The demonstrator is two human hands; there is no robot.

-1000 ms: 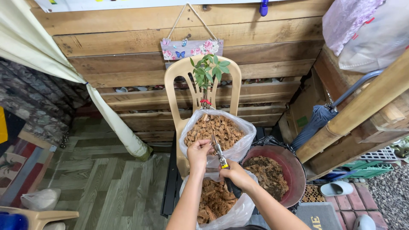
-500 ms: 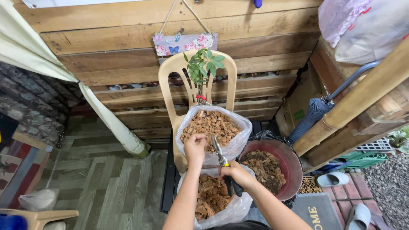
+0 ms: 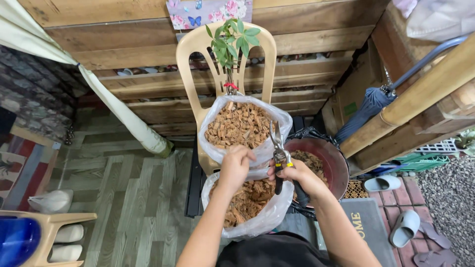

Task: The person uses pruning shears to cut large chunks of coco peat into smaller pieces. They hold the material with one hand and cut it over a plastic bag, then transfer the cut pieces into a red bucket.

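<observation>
Left hand (image 3: 235,165): pinching the rim of the clear plastic bag of brown bark chips (image 3: 240,126).
Right hand (image 3: 295,174): closed around black-handled metal snips (image 3: 280,155), blades toward twelve o'clock.

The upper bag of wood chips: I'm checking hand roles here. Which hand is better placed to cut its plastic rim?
Probably the right hand: it already holds the shears, blades up beside the upper bag. The left hand has its fingers on the bag's front rim, so it is better placed to steady the bag.

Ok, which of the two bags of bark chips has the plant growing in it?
The upper bag, sitting on the plastic chair; a leafy plant rises from it. The lower bag, under the hands, holds only chips.
</observation>
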